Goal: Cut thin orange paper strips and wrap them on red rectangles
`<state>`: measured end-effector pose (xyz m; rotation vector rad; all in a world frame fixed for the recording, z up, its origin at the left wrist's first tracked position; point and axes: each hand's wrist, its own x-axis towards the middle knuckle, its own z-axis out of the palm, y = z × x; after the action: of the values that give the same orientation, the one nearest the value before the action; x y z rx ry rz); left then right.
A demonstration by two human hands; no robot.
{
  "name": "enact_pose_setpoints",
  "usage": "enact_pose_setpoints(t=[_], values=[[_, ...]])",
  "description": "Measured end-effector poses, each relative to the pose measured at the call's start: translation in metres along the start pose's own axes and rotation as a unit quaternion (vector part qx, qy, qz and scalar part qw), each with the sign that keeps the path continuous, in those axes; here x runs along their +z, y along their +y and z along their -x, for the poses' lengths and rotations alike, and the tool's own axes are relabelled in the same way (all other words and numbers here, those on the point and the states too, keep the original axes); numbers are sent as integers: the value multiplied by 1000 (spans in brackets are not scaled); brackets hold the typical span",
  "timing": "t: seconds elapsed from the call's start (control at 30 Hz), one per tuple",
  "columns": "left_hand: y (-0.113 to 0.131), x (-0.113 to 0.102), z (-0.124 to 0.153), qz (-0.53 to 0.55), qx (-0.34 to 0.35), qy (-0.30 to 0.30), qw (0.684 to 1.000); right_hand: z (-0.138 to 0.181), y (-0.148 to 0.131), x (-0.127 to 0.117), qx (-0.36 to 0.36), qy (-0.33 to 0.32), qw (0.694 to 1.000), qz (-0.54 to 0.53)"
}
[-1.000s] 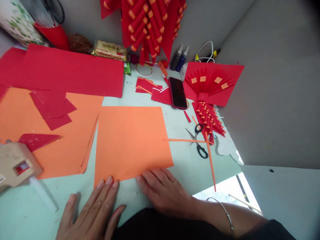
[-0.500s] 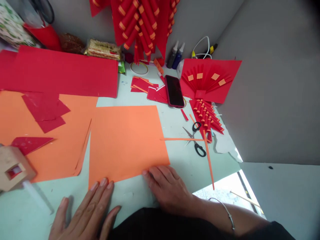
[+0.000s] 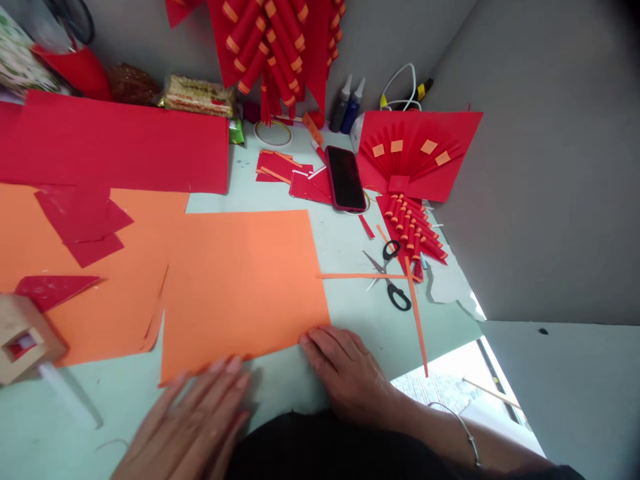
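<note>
A sheet of orange paper (image 3: 245,287) lies flat before me, with a narrow folded strip showing along its near edge. My left hand (image 3: 195,420), slightly blurred, lies flat with fingers extended, its fingertips at that near edge left of the middle. At the near right corner, my right hand (image 3: 345,367) has its fingers bent and closed together on the edge, thumb alongside. To the right are black-handled scissors (image 3: 385,272), partly spread, across one thin orange strip (image 3: 360,276). Another orange strip (image 3: 419,327) points toward me.
More orange sheets (image 3: 120,293) with red scraps lie left, beside a hot glue gun (image 3: 30,340). Red card (image 3: 130,147) lies behind them. A phone (image 3: 346,179), a red fan-shaped piece (image 3: 420,153) and a paper firecracker ornament (image 3: 413,230) are at right. A larger firecracker decoration (image 3: 270,47) hangs behind.
My left hand has slid rightward along the near edge, its fingers drawn closer together. The orange sheet's near left corner has shifted slightly left. My right hand remains at the right corner.
</note>
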<state>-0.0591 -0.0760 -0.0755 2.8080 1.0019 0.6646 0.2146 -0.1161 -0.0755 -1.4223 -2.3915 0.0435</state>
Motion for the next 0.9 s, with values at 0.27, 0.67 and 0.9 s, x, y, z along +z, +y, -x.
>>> enact_pose_setpoints(t=[0.27,0.67,0.9], values=[[17,31,-51,50,83,-69,993,3,21,-12,105,81,991,-12],[18,54,-78,-30,174,-14,984,18,95,-25,296,52,947,109],[14,55,-81,-18,152,-4,988,8,93,-40,344,65,936,-33]])
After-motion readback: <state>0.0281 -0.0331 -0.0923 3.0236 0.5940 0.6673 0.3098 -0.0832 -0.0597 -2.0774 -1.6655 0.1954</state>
